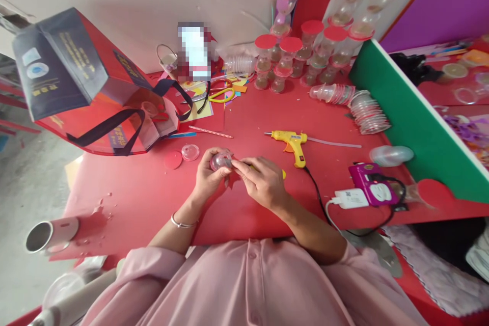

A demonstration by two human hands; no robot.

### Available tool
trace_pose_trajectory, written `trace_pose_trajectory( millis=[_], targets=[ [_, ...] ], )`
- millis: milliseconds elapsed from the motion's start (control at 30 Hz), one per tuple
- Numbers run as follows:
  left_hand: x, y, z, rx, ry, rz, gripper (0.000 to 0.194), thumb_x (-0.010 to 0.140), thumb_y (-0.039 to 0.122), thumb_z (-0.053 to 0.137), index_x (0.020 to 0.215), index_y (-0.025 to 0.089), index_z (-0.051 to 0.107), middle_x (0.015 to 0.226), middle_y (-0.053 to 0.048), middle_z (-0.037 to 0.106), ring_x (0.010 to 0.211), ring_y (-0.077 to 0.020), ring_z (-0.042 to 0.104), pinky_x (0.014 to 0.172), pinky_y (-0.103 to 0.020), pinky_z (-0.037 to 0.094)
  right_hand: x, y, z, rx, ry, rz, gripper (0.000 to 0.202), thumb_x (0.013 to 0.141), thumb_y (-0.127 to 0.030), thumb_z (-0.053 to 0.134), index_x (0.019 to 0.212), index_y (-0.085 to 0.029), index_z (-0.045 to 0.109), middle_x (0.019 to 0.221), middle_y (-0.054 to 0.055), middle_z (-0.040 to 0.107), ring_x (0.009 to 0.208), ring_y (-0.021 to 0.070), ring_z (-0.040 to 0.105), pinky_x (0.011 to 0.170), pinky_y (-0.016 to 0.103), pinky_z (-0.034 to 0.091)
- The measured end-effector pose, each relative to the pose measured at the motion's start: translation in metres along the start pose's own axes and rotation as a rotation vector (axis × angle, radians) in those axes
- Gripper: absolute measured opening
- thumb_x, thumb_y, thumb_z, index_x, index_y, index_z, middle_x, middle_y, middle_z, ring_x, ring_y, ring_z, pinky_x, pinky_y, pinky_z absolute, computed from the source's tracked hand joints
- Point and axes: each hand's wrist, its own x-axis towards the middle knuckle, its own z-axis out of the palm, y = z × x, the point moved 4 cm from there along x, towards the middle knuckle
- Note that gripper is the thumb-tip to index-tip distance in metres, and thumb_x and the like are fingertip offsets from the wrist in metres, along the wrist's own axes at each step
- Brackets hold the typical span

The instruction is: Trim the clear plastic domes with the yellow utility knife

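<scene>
My left hand (208, 175) is closed around a small clear plastic dome lid (219, 161), held above the red table. My right hand (265, 181) grips a slim yellow-handled tool (283, 174); its handle end shows past the hand, and its grey tip meets the dome. The exact kind of tool is hidden by the fingers. Left of my hands lie another clear dome lid (190, 152) and a red disc (172, 160). To the right, a yellow hot glue gun (292, 142) rests with a glue stick (336, 142) in its back.
Hourglass-like plastic pieces with red tops (290, 45) stand at the back right. Stacked clear lids (369, 112) lie by the green divider (420, 117). A purple power socket (372, 184) has cords. Left are a red bag (95, 97), yellow scissors (221, 94) and a metal cup (53, 234).
</scene>
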Motion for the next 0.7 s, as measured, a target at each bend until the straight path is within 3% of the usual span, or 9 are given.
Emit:
trace_pose_trajectory(
  millis=[167, 300, 533, 700],
  targets=[
    [0.002, -0.002, -0.001, -0.037, -0.012, -0.031, 0.052, 0.082, 0.038, 0.089, 0.122, 0.024, 0.059, 0.123, -0.008, 0.067, 0.075, -0.0164, 0.076, 0.04, -0.018, 0.054, 0.004, 0.012, -0.003, 0.254, -0.006, 0.16, 0.03, 0.109, -0.024, 0.052, 0.132, -0.024, 0.07, 0.111, 0.007, 0.081, 0.096, 0.0188, 0.078, 0.088, 0.032, 0.061],
    [0.002, 0.002, 0.004, -0.093, -0.042, -0.064, 0.049, 0.085, 0.028, 0.086, 0.125, 0.026, 0.057, 0.128, -0.008, 0.065, 0.082, -0.0191, 0.076, 0.043, -0.021, 0.059, 0.006, 0.018, 0.0, 0.382, -0.111, 0.367, 0.03, 0.112, -0.037, 0.046, 0.122, -0.025, 0.071, 0.099, 0.005, 0.082, 0.088, 0.0183, 0.079, 0.08, 0.029, 0.062],
    [0.003, 0.013, 0.015, -0.317, -0.085, -0.202, 0.044, 0.095, 0.037, 0.074, 0.133, 0.025, 0.054, 0.135, -0.012, 0.062, 0.091, -0.0212, 0.075, 0.048, -0.026, 0.063, 0.018, 0.012, 0.004, 0.444, -0.282, 0.504, 0.035, 0.112, -0.047, 0.039, 0.11, -0.024, 0.065, 0.081, 0.0, 0.076, 0.071, 0.0151, 0.072, 0.068, 0.025, 0.054],
    [0.005, 0.008, 0.007, -0.304, -0.07, -0.165, 0.046, 0.094, 0.036, 0.077, 0.133, 0.025, 0.055, 0.129, -0.01, 0.066, 0.086, -0.017, 0.074, 0.053, -0.024, 0.064, 0.026, 0.011, 0.009, 0.385, -0.283, 0.564, 0.037, 0.104, -0.059, 0.053, 0.102, -0.024, 0.066, 0.078, -0.001, 0.073, 0.067, 0.015, 0.067, 0.062, 0.024, 0.046]
  ],
)
